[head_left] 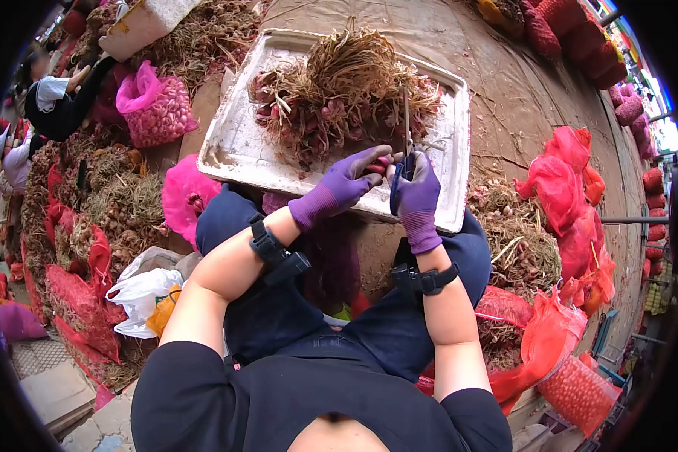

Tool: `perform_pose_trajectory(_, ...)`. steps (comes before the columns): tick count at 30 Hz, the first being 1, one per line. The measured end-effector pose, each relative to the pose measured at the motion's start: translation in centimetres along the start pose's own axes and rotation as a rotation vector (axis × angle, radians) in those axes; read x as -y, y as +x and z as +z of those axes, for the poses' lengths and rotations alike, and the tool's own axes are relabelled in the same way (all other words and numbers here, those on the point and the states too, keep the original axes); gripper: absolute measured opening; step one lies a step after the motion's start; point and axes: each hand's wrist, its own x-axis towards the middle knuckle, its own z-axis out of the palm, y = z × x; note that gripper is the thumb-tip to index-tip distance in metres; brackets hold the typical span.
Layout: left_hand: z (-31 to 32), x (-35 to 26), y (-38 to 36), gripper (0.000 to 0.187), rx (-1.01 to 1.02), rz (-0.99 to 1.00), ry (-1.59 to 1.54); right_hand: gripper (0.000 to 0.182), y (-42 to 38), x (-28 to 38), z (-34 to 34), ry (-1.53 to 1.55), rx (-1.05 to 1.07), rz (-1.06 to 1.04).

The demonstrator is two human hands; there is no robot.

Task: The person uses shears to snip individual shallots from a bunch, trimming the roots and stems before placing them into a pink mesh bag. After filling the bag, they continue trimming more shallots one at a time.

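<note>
Both my hands wear purple gloves with grey fingers. My left hand point(344, 181) is closed around a red shallot point(380, 165), over the near edge of a white foam tray point(235, 154). In my right hand point(418, 192) is a pair of scissors point(407, 124), gripped by its dark blue handles, with the blades pointing away from me. The blade tips lie near the dry stalks. A heap of shallots point(325, 124) with dry tan stalks point(354, 56) fills the far part of the tray. The tray rests by my knees.
A pink mesh bag of bulbs point(155, 105) stands at the left, with piles of dried stalks point(120, 188) around it. Red mesh bags point(572, 196) lie at the right. A white plastic bag point(145, 297) sits by my left elbow. Another person point(49, 98) sits at far left.
</note>
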Motion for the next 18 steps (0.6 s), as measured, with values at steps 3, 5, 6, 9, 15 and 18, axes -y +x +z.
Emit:
perform_pose_trajectory(3, -0.3, 0.9, -0.3, 0.053, -0.019, 0.07, 0.056, 0.022, 0.2, 0.8, -0.1, -0.057, 0.039, 0.024)
perform_pose_trajectory(5, 0.0, 0.8, -0.5, 0.051, -0.032, 0.08, 0.094, 0.022, 0.2, 0.6, -0.3, -0.098, 0.07, 0.063)
perform_pose_trajectory(6, 0.0, 0.0, -0.3, 0.049, -0.039, 0.049, 0.037, 0.022, 0.7, 0.4, -0.1, -0.257, 0.018, -0.086)
perform_pose_trajectory(9, -0.7, -1.8, 0.2, 0.043, 0.006, -0.038, -0.329, 0.02, 1.3, -0.7, -0.2, -0.353, -0.061, -0.04)
perform_pose_trajectory(15, -1.3, -0.9, -0.2, 0.045, -0.097, -0.125, -0.122, 0.021, 0.6, -0.3, -0.4, 0.252, 0.204, 0.236)
perform_pose_trajectory(18, -0.5, 0.1, -0.6, 0.038, -0.171, 0.126, 0.365, 0.018, 0.3, -2.2, 0.7, 0.241, 0.216, 0.277)
